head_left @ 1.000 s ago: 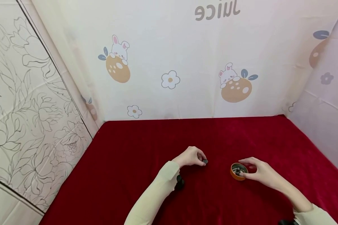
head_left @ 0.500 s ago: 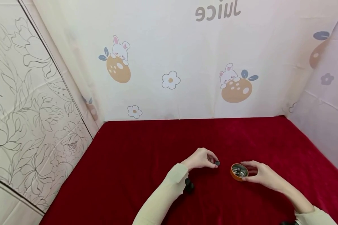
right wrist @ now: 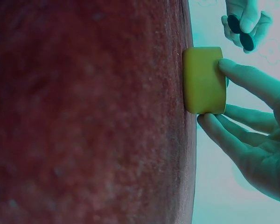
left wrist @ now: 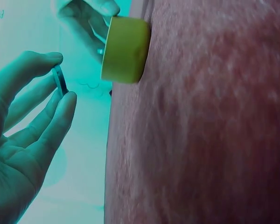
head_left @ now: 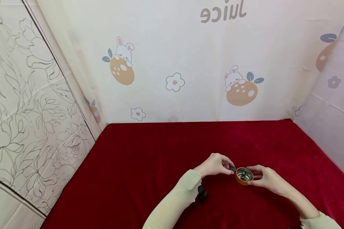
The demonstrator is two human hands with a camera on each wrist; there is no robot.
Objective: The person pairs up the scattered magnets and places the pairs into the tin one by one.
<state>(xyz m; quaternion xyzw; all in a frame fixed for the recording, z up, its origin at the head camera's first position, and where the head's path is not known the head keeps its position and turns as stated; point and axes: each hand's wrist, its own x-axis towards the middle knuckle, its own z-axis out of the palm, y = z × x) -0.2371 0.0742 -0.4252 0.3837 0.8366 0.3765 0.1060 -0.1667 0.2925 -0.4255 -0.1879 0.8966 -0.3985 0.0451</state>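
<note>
In the head view my left hand (head_left: pixel 216 164) pinches a small dark disc (head_left: pixel 233 169) between thumb and fingertips, right at the left rim of a round orange tin (head_left: pixel 241 182). Edge-on, the disc (left wrist: pixel 60 80) looks thin in the left wrist view; in the right wrist view two dark ovals (right wrist: pixel 247 42) show by the left thumb. My right hand (head_left: pixel 268 180) holds the tin from the right, thumb and fingers on opposite sides. The tin stands upright on the red cloth, its mouth up. Its inside is silvery, with small dark pieces (head_left: pixel 243 175) at the bottom.
A red velvety cloth (head_left: pixel 149 165) covers the table. Behind it hangs a pale curtain (head_left: pixel 189 47) printed with rabbits and flowers, and a flower-line panel (head_left: pixel 40 105) stands at the left. A black wrist device (head_left: pixel 202 192) sits under the left wrist.
My left hand has moved right with the dark disc, from well left of the tin up to its rim. The right hand and the tin have hardly moved.
</note>
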